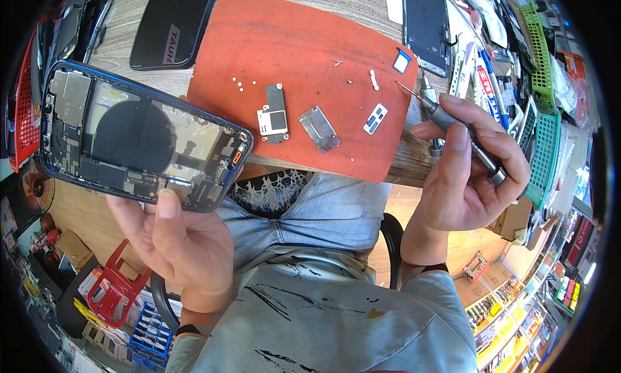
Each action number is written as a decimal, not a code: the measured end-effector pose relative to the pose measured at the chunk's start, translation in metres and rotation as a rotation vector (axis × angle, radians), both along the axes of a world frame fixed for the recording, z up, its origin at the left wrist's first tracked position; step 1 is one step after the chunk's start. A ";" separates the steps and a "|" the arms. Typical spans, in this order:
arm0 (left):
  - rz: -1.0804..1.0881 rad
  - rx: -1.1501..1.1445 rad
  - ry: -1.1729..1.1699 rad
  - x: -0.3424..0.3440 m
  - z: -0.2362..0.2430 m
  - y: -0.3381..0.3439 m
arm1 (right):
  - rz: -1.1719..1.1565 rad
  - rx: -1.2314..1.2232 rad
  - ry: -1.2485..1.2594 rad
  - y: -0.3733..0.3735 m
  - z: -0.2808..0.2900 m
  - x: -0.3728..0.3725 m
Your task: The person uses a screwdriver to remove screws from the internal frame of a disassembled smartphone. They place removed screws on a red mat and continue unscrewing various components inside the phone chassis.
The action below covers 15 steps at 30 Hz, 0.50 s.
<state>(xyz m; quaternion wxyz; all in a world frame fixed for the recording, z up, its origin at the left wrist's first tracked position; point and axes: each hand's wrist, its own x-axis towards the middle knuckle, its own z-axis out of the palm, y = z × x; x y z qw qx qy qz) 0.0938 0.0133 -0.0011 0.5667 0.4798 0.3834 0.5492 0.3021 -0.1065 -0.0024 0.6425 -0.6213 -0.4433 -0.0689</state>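
My left hand (178, 240) grips an opened phone housing (145, 137) with a blue rim, tilted above the left of the mat. The thumb presses its lower edge; the inside shows a dark round patch, boards and metal shields. In my right hand (469, 159) a slim grey screwdriver (446, 120) lies between the fingers, its thin tip pointing up and left over the mat's right edge. On the orange-red mat (272, 43) rest a metal bracket with a white and black part (273, 117), a grey metal plate (319, 129) and a small white piece with dark slots (375, 119).
Tiny screws (239, 83) dot the mat, and a blue-framed SIM tray (402, 61) sits near its right corner. A black case (173, 27) lies behind, left. At the right are a dark phone panel (427, 27), pens, tools and a teal basket (544, 156).
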 end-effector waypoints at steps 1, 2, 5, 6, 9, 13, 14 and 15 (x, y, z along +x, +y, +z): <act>0.004 0.004 0.005 0.001 0.000 0.000 | -0.002 -0.001 0.002 0.000 0.000 0.000; 0.005 0.008 0.008 0.001 0.000 0.000 | -0.005 -0.001 0.003 0.000 0.000 0.000; 0.008 0.013 0.010 0.000 0.000 0.000 | -0.003 0.001 0.003 0.000 0.000 0.000; 0.008 0.006 0.012 0.000 0.001 0.000 | -0.004 0.002 0.003 0.000 0.000 0.000; 0.005 -0.008 0.012 0.002 0.004 -0.001 | -0.014 0.005 0.004 0.000 0.001 -0.003; -0.010 -0.010 -0.003 0.001 0.005 0.000 | -0.014 0.007 0.009 0.000 0.002 -0.004; -0.017 -0.011 -0.006 0.002 0.005 0.000 | -0.016 0.006 0.009 0.000 0.002 -0.003; -0.013 -0.009 0.000 0.003 0.005 0.000 | -0.018 0.005 0.008 0.000 0.001 -0.003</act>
